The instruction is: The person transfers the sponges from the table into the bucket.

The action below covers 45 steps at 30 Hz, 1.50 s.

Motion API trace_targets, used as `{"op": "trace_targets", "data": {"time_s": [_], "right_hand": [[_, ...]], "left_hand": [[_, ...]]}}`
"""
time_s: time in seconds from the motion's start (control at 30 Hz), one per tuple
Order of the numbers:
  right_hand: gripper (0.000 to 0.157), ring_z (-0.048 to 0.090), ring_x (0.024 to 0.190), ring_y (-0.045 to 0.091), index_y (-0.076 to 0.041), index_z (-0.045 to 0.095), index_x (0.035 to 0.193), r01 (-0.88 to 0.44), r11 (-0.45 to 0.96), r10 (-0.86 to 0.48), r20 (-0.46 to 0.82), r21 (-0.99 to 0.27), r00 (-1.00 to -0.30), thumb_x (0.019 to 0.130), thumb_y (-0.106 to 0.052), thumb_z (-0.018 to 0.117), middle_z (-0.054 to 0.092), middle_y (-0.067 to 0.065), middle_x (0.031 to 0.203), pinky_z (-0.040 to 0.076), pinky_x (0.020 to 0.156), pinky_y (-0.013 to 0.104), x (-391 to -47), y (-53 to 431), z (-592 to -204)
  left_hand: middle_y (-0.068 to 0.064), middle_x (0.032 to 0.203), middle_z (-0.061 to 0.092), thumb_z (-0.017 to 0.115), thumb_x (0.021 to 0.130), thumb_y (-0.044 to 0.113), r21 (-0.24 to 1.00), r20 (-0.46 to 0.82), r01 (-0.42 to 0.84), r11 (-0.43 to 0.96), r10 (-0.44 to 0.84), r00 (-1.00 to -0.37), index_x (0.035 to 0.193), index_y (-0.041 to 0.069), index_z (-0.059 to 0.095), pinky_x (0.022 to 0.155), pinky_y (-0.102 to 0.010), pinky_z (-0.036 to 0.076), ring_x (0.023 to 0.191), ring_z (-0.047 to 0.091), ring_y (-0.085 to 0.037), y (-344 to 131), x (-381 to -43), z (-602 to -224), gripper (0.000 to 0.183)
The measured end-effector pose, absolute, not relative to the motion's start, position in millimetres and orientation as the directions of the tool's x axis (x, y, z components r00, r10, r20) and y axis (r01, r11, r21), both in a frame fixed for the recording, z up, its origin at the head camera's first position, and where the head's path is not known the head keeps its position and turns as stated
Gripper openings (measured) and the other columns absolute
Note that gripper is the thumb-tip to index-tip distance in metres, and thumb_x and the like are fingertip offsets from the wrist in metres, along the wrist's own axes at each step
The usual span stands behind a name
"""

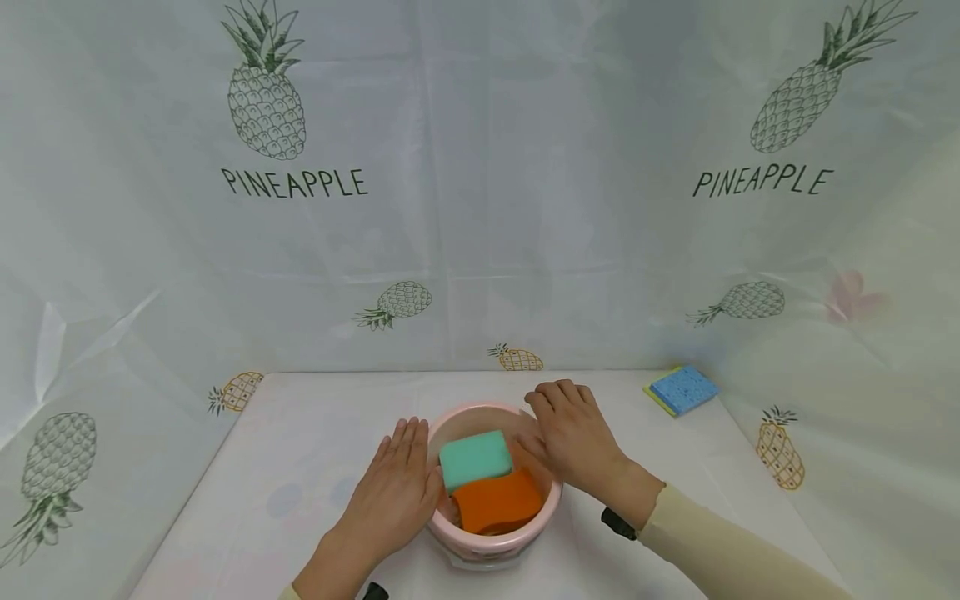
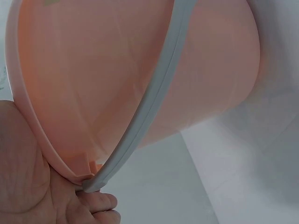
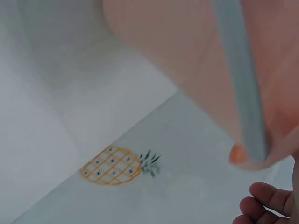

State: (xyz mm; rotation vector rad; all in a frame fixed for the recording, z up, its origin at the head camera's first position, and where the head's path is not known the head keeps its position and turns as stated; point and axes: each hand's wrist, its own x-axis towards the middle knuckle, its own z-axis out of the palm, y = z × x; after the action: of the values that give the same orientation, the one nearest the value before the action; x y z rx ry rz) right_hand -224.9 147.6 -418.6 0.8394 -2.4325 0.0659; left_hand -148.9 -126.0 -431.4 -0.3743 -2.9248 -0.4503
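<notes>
A pink bucket (image 1: 487,546) with a grey handle (image 2: 154,95) stands between the two hands. Inside lie a mint-green sponge (image 1: 476,458) and an orange sponge (image 1: 498,502) in front of it. My left hand (image 1: 393,492) rests against the left rim with its fingers straight; in the left wrist view they lie by the handle's joint. At the right rim is my right hand (image 1: 573,433), its thumb over the bucket's inside and its fingers loosely bent beyond the rim. The right wrist view shows these fingers (image 3: 266,200) holding nothing.
A blue and yellow sponge (image 1: 682,390) lies at the table's back right corner. The white tabletop (image 1: 315,442) meets hanging sheets (image 1: 487,208) printed with pineapples at the back and both sides.
</notes>
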Motion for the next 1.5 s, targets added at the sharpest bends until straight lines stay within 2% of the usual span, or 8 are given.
{"op": "trace_targets", "data": {"time_s": [0.4, 0.77, 1.0, 1.13, 1.3, 1.4, 1.5], "right_hand": [[0.052, 0.052, 0.104, 0.037, -0.003, 0.061, 0.113, -0.438, 0.894, -0.404, 0.599, 0.098, -0.691, 0.086, -0.047, 0.068, 0.061, 0.016, 0.112, 0.044, 0.085, 0.054, -262, 218, -423], [0.049, 0.049, 0.111, 0.041, 0.004, 0.053, 0.110, -0.311, 0.934, -0.357, 0.534, 0.179, -0.767, 0.087, -0.036, 0.069, 0.057, 0.020, 0.114, 0.041, 0.085, 0.059, -292, 302, -458], [0.043, 0.048, 0.105, 0.043, 0.004, 0.051, 0.104, -0.242, 0.955, -0.294, 0.473, 0.169, -0.831, 0.087, -0.032, 0.067, 0.055, 0.021, 0.108, 0.039, 0.080, 0.060, -301, 340, -487], [0.038, 0.049, 0.097, 0.043, 0.002, 0.050, 0.094, -0.204, 0.969, -0.244, 0.449, 0.137, -0.860, 0.085, -0.030, 0.068, 0.055, 0.021, 0.097, 0.037, 0.075, 0.060, -306, 355, -501], [0.036, 0.050, 0.088, 0.042, -0.001, 0.046, 0.083, -0.198, 0.970, -0.241, 0.464, 0.140, -0.852, 0.082, -0.028, 0.070, 0.054, 0.019, 0.087, 0.038, 0.069, 0.059, -310, 364, -513], [0.035, 0.051, 0.087, 0.041, 0.000, 0.048, 0.084, -0.190, 0.970, -0.237, 0.444, 0.149, -0.864, 0.082, -0.026, 0.071, 0.054, 0.019, 0.087, 0.038, 0.068, 0.057, -312, 366, -518], [0.035, 0.051, 0.094, 0.043, 0.004, 0.052, 0.094, -0.186, 0.970, -0.235, 0.392, 0.159, -0.890, 0.083, -0.025, 0.070, 0.056, 0.022, 0.096, 0.038, 0.072, 0.060, -314, 368, -522]], "left_hand": [[-0.020, 0.156, 0.032, 0.043, 0.102, 0.036, 0.276, 0.190, 0.264, 0.924, 0.217, -0.958, 0.150, -0.004, 0.033, 0.119, -0.052, 0.024, 0.148, 0.025, -0.034, -126, -149, -430, 0.062], [-0.019, 0.157, 0.031, 0.041, 0.103, 0.037, 0.301, 0.178, 0.263, 0.917, 0.217, -0.960, 0.150, -0.003, 0.031, 0.119, -0.053, 0.024, 0.148, 0.024, -0.034, -126, -149, -430, 0.063], [-0.019, 0.157, 0.031, 0.042, 0.103, 0.037, 0.306, 0.173, 0.257, 0.917, 0.212, -0.962, 0.151, -0.002, 0.031, 0.119, -0.053, 0.024, 0.148, 0.025, -0.034, -127, -149, -431, 0.063], [-0.019, 0.157, 0.031, 0.041, 0.103, 0.037, 0.307, 0.173, 0.261, 0.915, 0.216, -0.961, 0.151, -0.002, 0.030, 0.119, -0.053, 0.025, 0.148, 0.024, -0.034, -127, -149, -432, 0.063], [-0.019, 0.157, 0.032, 0.041, 0.103, 0.036, 0.301, 0.180, 0.264, 0.916, 0.217, -0.959, 0.151, -0.003, 0.031, 0.118, -0.053, 0.025, 0.148, 0.025, -0.034, -127, -149, -431, 0.063], [-0.019, 0.157, 0.031, 0.041, 0.103, 0.036, 0.308, 0.172, 0.261, 0.915, 0.216, -0.961, 0.151, -0.002, 0.030, 0.119, -0.053, 0.025, 0.148, 0.025, -0.034, -127, -149, -431, 0.063], [-0.019, 0.157, 0.030, 0.040, 0.103, 0.036, 0.316, 0.166, 0.258, 0.913, 0.215, -0.962, 0.151, -0.002, 0.030, 0.119, -0.053, 0.024, 0.148, 0.024, -0.034, -127, -148, -430, 0.063]]}}
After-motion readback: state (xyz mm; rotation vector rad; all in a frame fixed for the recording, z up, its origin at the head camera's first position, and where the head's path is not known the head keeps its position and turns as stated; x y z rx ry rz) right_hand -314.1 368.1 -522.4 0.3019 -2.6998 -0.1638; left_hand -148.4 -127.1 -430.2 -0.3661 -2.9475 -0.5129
